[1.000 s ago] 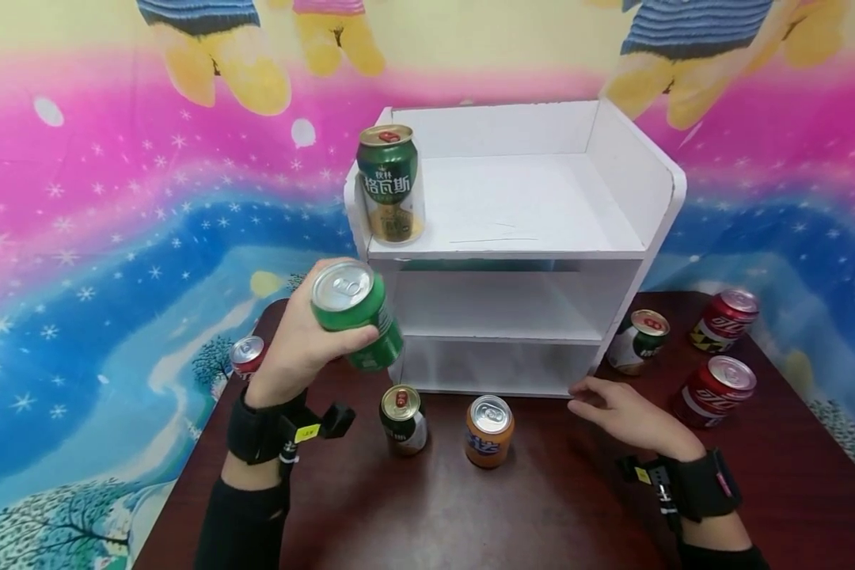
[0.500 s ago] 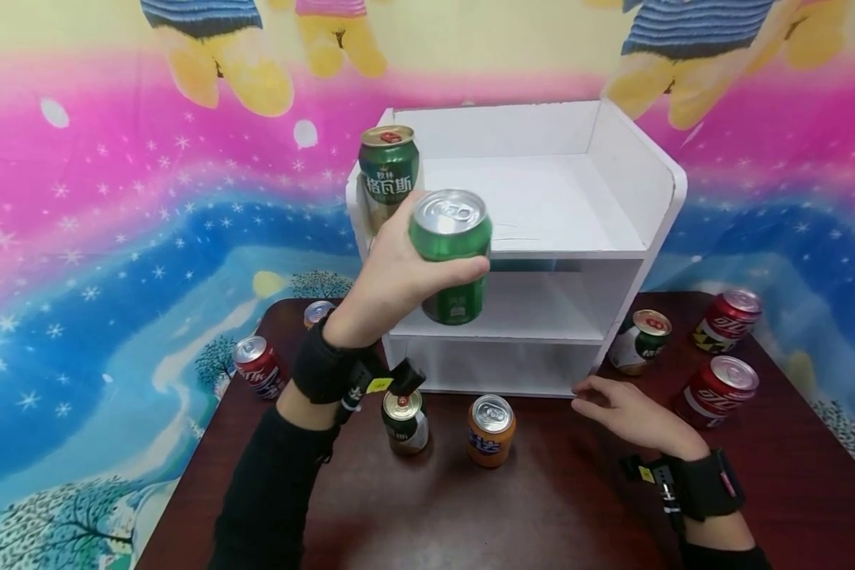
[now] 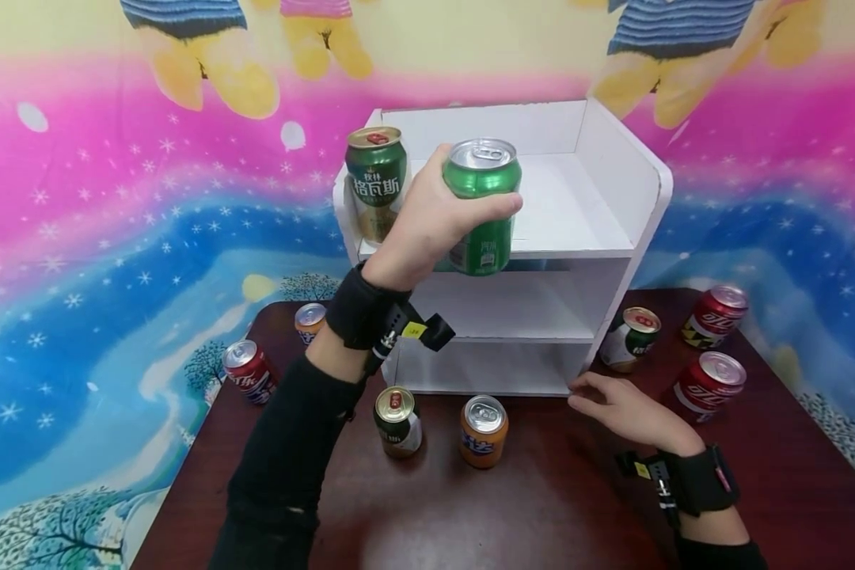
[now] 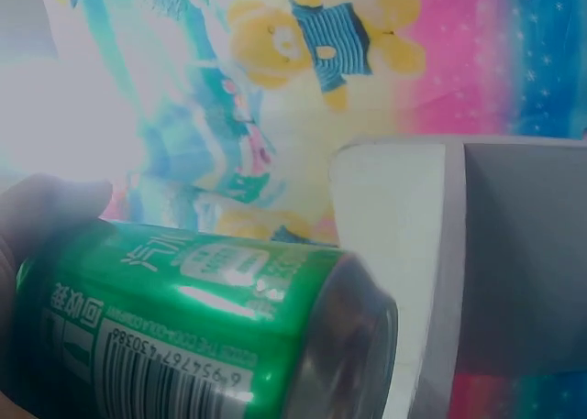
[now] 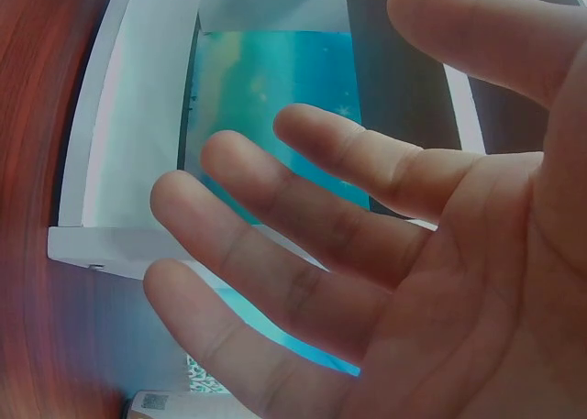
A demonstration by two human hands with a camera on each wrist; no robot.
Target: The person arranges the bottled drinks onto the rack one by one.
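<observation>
My left hand grips a green soda can with a silver top, held up in front of the top level of a white shelf unit. In the left wrist view the can lies across the picture, its barcode side showing and its base near the shelf's edge. A green-and-gold can stands on the top level at the left, partly hidden by the hand. My right hand is beside the unit's lower right corner. Its fingers are spread and loosely bent, holding nothing.
On the dark table in front of the unit stand a dark green-and-white can and an orange can. Left of the unit are a red can and another orange can. Several more cans, including a red can, stand at the right.
My left hand has carried the green soda can from left of the unit up and to the right, to the top level's front. The right hand has stayed in place.
</observation>
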